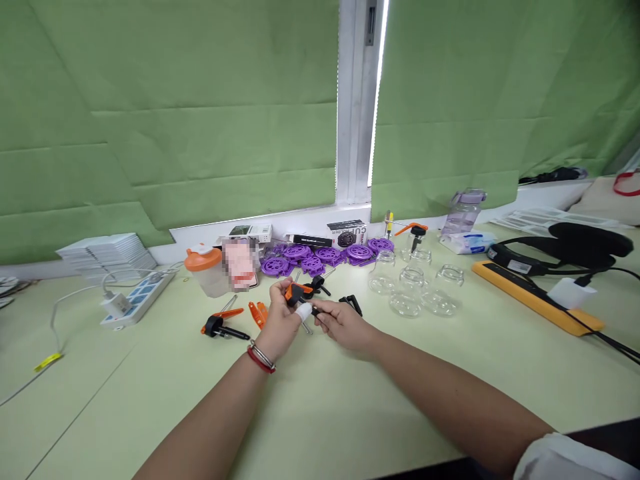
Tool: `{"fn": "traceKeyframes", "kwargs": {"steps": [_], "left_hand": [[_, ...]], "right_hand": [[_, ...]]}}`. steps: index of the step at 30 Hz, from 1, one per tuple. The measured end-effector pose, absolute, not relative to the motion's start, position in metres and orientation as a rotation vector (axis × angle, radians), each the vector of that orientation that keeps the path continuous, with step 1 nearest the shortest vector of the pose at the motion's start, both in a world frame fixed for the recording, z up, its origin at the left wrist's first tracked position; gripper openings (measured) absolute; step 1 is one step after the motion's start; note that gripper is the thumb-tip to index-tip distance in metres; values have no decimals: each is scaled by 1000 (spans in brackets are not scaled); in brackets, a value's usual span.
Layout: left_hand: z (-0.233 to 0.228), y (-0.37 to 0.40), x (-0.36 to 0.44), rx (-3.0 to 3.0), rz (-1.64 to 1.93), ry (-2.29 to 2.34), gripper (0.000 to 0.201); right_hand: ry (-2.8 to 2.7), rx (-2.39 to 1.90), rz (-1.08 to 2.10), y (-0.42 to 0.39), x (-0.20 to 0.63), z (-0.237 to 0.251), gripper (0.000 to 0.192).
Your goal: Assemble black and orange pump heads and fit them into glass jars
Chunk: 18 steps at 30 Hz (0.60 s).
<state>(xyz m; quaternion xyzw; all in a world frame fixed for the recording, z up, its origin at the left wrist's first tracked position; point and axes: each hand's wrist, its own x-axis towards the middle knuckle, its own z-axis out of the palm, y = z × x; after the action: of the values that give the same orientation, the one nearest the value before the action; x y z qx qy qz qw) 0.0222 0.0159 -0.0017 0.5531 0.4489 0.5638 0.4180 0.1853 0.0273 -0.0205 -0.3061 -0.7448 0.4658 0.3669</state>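
My left hand (281, 313), with white tape on its thumb, is closed around an orange-and-black bottle pump head (296, 293). Pinched in the fingers of my right hand (343, 323) is the black stem at the same part's lower end. Just behind my hands lies another black part with metal rods (320, 285). To the left, a similar orange-and-black pump head (220, 328) rests on the table. Loose orange levers (259, 313) lie beside my left wrist, and small black pieces (351, 305) sit beyond my right hand.
Several clear glass jars (411, 293) stand right of centre. Purple wheel-shaped pieces (320, 257) line the back. An orange-lidded cup (204, 270) and a power strip (140, 300) are on the left. A yellow-orange bar (535, 298) with cables lies at right.
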Motion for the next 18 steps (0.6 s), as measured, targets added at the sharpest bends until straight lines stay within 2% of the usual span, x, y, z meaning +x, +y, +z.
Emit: {"fn": "traceKeyframes", "kwargs": {"steps": [4, 7, 10, 14, 18], "left_hand": [[2, 10, 23, 1780, 1575, 1085, 47], [5, 6, 19, 2034, 1599, 1176, 51], [5, 5, 16, 2221, 1547, 1249, 70], [2, 6, 18, 2400, 1361, 1471, 109], [-2, 7, 21, 2467, 1172, 1590, 125]], "right_hand": [[-1568, -585, 1562, 26, 182, -19, 43], [-1454, -459, 1696, 23, 179, -18, 45], [-1424, -408, 1794, 19, 177, -18, 44], [-1377, -397, 1835, 20, 177, -19, 40], [-1281, -446, 1889, 23, 178, -21, 38]]}}
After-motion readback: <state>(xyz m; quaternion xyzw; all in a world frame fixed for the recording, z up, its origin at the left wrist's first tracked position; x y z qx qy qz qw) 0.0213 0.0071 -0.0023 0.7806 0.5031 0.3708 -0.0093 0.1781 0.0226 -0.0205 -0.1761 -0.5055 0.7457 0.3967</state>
